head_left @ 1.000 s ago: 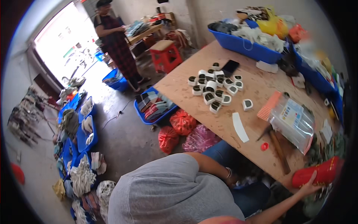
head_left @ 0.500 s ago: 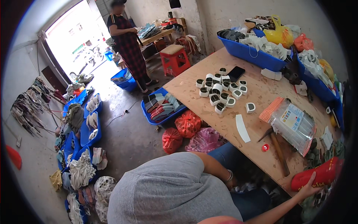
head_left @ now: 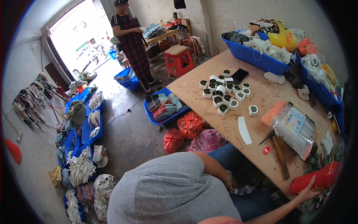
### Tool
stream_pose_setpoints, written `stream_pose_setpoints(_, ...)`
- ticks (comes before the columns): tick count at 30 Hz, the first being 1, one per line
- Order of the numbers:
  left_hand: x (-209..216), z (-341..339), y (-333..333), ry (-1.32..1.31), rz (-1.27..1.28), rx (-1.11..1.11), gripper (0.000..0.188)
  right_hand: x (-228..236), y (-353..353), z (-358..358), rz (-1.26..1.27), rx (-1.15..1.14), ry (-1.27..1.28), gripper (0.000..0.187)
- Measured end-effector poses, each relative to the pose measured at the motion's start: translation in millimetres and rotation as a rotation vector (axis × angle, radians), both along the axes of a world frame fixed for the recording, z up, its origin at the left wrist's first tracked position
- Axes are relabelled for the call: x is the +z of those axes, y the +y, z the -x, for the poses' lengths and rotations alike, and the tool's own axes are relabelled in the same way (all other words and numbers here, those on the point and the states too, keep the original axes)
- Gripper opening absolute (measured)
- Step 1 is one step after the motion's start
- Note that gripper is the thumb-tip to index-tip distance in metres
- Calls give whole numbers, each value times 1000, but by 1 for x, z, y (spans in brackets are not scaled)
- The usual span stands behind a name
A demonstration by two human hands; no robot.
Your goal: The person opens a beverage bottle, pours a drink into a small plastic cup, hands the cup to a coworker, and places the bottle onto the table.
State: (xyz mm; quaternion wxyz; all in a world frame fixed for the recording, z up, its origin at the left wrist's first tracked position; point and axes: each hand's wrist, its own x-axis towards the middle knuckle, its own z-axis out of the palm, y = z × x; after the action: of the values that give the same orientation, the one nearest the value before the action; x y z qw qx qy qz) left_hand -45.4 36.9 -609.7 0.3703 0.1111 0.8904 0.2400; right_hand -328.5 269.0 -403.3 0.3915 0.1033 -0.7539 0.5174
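Observation:
My right hand (head_left: pixel 310 190) is wrapped round a red cylindrical container (head_left: pixel 317 178) with gold markings, tilted on its side at the near right corner of the wooden table (head_left: pixel 209 89). My left hand (head_left: pixel 232 183), with a bracelet at the wrist, hangs low over my lap beside the table edge. Its fingers are in shadow and mostly hidden. Near the container lie a hammer (head_left: pixel 279 155) with a wooden handle, a small red cap (head_left: pixel 266 150) and a clear plastic package (head_left: pixel 292 125) with an orange checked edge. A curved white strip (head_left: pixel 244 130) lies further left.
Several white pieces with dark centres (head_left: pixel 223 99) cluster on the table near a black phone (head_left: pixel 239 76). A blue bin (head_left: pixel 257 61) of scraps stands behind. Red bags (head_left: pixel 191 125) and a filled blue tub (head_left: pixel 149 114) sit on the floor. Another person (head_left: pixel 132 48) stands beyond.
The whole view has shifted slightly, with most things a little further right and lower. My right hand keeps its grip on the red container; my left hand stays low.

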Motion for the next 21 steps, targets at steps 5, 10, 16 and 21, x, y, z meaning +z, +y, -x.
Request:
stream_pose_setpoints(5,1,0,-1,1,-1,-9,55,-4,-1,3,-10,5,46,96)
stream_pose_setpoints(10,0,-3,-1,6,3,-17,55,1,-3,-3,-10,15,32,95)
stream_pose_setpoints(16,0,-4,1,4,11,-44,56,-1,1,0,8,36,35,94)
stream_pose_setpoints(21,-1,-6,-4,6,17,-50,56,-1,0,-2,13,30,29,94)
